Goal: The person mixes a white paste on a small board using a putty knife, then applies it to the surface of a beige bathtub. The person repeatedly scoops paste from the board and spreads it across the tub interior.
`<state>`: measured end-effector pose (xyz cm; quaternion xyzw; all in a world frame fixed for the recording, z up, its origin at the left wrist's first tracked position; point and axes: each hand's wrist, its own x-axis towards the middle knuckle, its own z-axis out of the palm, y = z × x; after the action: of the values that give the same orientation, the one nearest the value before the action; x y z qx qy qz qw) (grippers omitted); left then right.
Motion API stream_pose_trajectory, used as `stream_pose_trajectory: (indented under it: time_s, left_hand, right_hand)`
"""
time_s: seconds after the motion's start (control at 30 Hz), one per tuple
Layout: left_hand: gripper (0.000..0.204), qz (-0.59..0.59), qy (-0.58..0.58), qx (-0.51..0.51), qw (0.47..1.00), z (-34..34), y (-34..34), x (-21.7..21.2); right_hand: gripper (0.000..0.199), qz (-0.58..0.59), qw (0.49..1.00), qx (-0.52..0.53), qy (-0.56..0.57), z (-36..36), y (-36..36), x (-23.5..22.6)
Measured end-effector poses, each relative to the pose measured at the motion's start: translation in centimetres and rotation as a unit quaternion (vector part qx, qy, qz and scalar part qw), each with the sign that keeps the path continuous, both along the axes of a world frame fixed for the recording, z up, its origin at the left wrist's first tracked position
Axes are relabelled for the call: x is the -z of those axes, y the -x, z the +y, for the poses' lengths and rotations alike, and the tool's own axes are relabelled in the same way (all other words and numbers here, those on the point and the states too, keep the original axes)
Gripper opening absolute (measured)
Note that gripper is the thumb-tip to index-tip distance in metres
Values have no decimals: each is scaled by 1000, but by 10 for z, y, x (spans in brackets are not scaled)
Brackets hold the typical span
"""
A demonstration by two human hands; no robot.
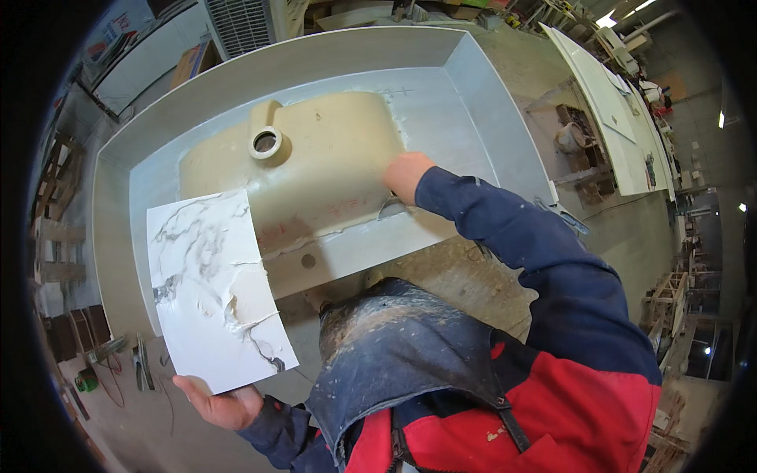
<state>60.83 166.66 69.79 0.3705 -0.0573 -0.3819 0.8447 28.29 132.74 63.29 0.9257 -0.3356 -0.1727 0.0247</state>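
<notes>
Left hand (219,404) clamped on marble-pattern board (214,290) carrying filler; right hand (406,175) pressing filler along basin (307,165) seam, grip unclear; near seam looks filled, right corner pending.

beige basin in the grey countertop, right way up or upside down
Upside down: the beige basin bulges up from the grey countertop, its drain collar on top, with the right hand on its edge.

1 head camera looks steeply down, close over the upturned basin (315,165).
</notes>
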Motion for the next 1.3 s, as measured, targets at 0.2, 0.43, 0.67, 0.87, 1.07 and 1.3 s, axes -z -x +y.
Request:
stream_pose_trajectory:
  time_s: [0.2, 0.43, 0.67, 0.87, 1.07, 1.3]
  left_hand:
    - [59, -12, -23, -8, 1000, -3, -5, -5]
    - [62, 22, 68, 99, 993, -9, -2, -16]
    - [68, 84, 98, 138, 982, -24, 22, -41]
    - [68, 46, 78, 121, 989, -46, 26, -47]
    - [66, 36, 71, 76, 994, -52, 32, -51]
    - [62, 2, 173, 99, 980, -56, 41, -63]
  right_hand:
    - [17, -122, 985, 116, -39, 45, 26, -80]
    - [37, -527, 782, 141, -300, 121, 21, -143]
    - [46, -619, 491, 206, -577, 208, -25, -96]
    - [42, -679, 548, 173, -457, 213, -5, -70]
    - [42, -640, 590, 223, -439, 211, 24, -64]
    - [47, -578, 261, 277, -722, 205, 41, -95]
